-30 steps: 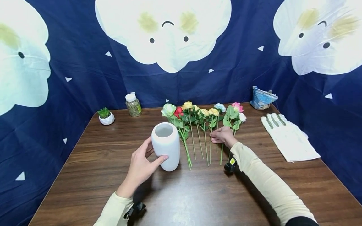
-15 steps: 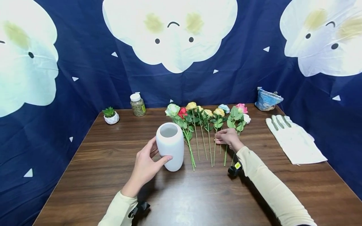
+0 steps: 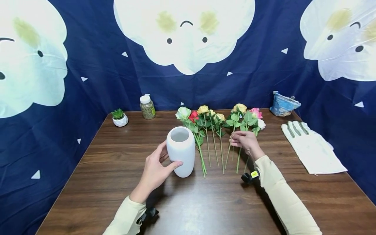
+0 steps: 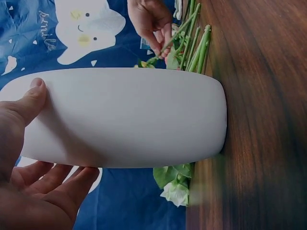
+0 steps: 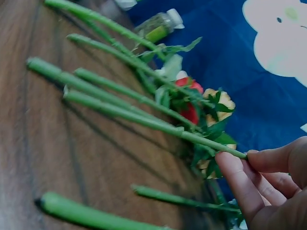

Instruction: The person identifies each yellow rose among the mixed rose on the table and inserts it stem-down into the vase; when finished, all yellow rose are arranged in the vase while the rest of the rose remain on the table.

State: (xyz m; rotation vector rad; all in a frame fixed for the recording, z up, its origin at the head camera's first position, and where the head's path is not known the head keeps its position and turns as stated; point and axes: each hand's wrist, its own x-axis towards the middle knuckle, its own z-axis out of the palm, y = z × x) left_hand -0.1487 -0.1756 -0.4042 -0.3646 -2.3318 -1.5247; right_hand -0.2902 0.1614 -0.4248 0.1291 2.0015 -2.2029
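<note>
A white vase point(image 3: 181, 155) stands upright on the table, its opening facing up. My left hand point(image 3: 155, 171) grips its side, thumb across the front and fingers behind. In the left wrist view the vase point(image 4: 139, 117) fills the middle. My right hand point(image 3: 246, 142) pinches the stem of a yellow rose point(image 3: 239, 108), thumb against fingertips. That stem point(image 5: 206, 142) angles up off the table in the right wrist view. Left of it lie other artificial flowers: a pale green bloom point(image 3: 183, 113), a red one point(image 3: 193, 116) and several yellow ones. A pink rose point(image 3: 256, 113) and a white flower point(image 3: 261, 124) lie to the right.
At the back left are a potted succulent point(image 3: 120, 120) and a jar with a white lid point(image 3: 148, 107). A blue pouch point(image 3: 283, 104) stands at the back right, with white gloves point(image 3: 314, 150) in front of it. Blue cloth surrounds the table point(image 3: 97, 182).
The right hand has lifted the yellow rose by its stem and shifted it right, away from the other yellow roses. The left hand keeps its grip on the vase. The head view has swung slightly left.
</note>
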